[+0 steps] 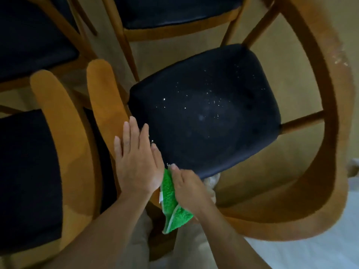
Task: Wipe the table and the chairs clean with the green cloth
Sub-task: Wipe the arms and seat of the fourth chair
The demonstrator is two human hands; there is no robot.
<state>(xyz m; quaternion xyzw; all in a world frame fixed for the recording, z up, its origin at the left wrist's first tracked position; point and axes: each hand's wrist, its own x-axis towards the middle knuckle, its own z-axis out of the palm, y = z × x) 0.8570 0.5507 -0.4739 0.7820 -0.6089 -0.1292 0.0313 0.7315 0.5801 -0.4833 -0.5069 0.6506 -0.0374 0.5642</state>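
Note:
A wooden chair with a dark padded seat [206, 113] fills the middle of the view; white specks and droplets dot the seat. My right hand [188, 187] grips the green cloth [171, 200] at the seat's near edge, and the cloth hangs down folded below the hand. My left hand [138, 160] lies flat with fingers spread on the seat's near left corner, beside the chair's wooden armrest [104, 94].
Another dark-seated chair [25, 171] stands close on the left, two more at the back [174, 12] and back left [29, 41]. The curved wooden backrest [318, 171] wraps around the right side. Beige floor lies between them; a pale surface [310, 239] shows at bottom right.

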